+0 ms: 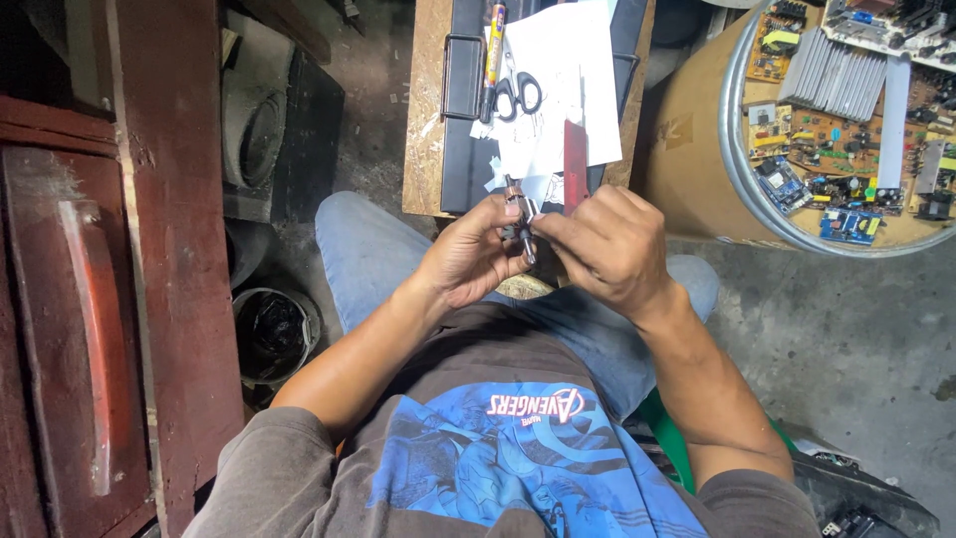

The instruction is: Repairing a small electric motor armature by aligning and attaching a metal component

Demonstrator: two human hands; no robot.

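Seen from the head camera, my left hand point(468, 254) and my right hand point(602, 244) meet above my lap. Between their fingertips sits a small metal part point(522, 221) with a copper-coloured end and a thin shaft pointing down. The left fingers pinch its upper end. The right thumb and forefinger grip it from the right side. Both hands hover just in front of the near edge of a small wooden bench point(426, 120). My jeans-clad knees are below the hands.
On the bench lie a black case point(460, 90), white paper point(563, 70), scissors point(518, 92), a pen-like tool point(493, 50) and a red strip point(575, 149). A round drum point(697, 130) at right holds several circuit boards point(846, 110). A dark red cabinet point(90, 279) stands left, a small bin point(274, 334) beside it.
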